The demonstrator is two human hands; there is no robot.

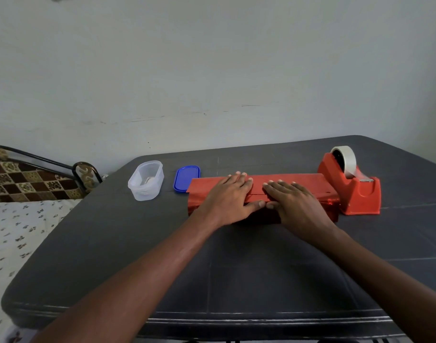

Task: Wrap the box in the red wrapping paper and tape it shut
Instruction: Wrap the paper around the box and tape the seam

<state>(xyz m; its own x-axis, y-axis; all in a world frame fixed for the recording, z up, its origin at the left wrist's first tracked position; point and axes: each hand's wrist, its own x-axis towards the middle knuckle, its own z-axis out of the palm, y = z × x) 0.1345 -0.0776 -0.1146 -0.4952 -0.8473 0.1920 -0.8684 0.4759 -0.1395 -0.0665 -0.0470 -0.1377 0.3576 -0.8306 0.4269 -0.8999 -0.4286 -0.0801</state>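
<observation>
Dark grey, round-cornered bench (236, 268) carries everything; long box wrapped in shiny red paper (212, 186) lies crosswise at about 12 o'clock of the bench's middle, its top seam showing as a thin line between the two hands; left hand (227, 198) lies flat on the paper's top, fingers straight and together, thumb stretched toward 3 o'clock along the near edge; right hand (292, 201) lies flat just beside it at 3 o'clock, fingers straight, thumb tip meeting the left thumb; neither grip is curled round anything, both palms press down; red plastic tape dispenser (355, 191) with a roll of pale tape (345, 157) stands at the box's 3 o'clock end, touching or nearly so; blue oval plastic lid (186, 178) lies at the box's 9 o'clock end; clear oval plastic tub (145, 180) stands further toward 9 o'clock, apart from the lid; bed with patterned sheet (21, 233) beyond the bench's 9 o'clock edge.
</observation>
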